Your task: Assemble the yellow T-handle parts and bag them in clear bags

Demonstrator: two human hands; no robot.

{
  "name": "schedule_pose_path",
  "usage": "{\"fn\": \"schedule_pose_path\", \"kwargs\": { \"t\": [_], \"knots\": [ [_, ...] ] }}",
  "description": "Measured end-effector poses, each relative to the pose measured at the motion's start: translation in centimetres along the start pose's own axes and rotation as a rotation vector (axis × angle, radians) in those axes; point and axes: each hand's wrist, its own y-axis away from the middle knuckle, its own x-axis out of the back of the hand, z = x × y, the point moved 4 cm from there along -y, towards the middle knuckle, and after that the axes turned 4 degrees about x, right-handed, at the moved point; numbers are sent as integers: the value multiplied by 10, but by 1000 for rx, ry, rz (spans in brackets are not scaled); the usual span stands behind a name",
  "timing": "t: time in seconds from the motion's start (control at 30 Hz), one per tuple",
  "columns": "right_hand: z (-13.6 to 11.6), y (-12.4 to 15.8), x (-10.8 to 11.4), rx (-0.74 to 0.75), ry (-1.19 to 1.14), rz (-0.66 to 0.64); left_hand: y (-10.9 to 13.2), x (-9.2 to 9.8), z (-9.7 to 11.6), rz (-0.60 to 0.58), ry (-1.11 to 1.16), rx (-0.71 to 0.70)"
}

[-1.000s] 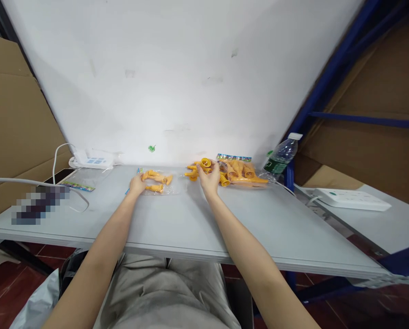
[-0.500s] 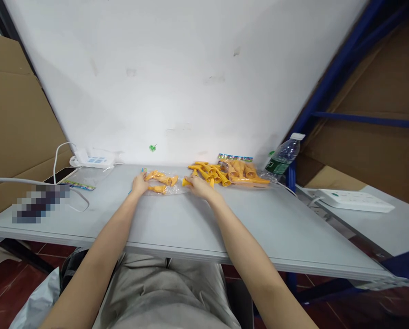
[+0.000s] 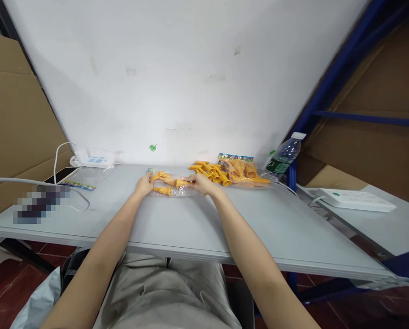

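A clear plastic bag (image 3: 177,192) with several yellow-orange horn-shaped pieces inside lies flat between my hands. Its left end, by a blue header, is gripped by my left hand (image 3: 144,183). At the bag's right end, my right hand (image 3: 201,183) is closed around the bag's edge and the end of a yellow piece (image 3: 181,183). Right behind that hand is a loose pile of yellow pieces (image 3: 213,172). A filled bag (image 3: 242,172) with a blue printed header rests against the pile's right side.
On the grey table (image 3: 177,228), a flat empty bag (image 3: 88,178), a phone (image 3: 60,176) and a white power strip (image 3: 95,160) lie left. A tilted bottle (image 3: 284,155) stands right. Another power strip (image 3: 358,200) is on the side table.
Both hands and the bag have shifted slightly right. The yellow piece at my right hand now lies further inside the bag, touching the others.
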Motion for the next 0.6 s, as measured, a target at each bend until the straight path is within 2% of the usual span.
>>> {"fn": "schedule_pose_path", "kwargs": {
  "t": [0.23, 0.37, 0.5, 0.6],
  "knots": [
    [6, -9, -19, 47, -302, 14, 2, 5, 1, 34, -43, 23],
    [16, -14, -31, -23, -494, 76, 1, 5, -1, 41, -44, 34],
    [16, -20, -43, -49, -432, 150, 1, 5, 2, 43, -36, 26],
    [11, -21, -43, -57, -311, 201, 1, 7, 4, 46, -19, 40]
  ]
}}
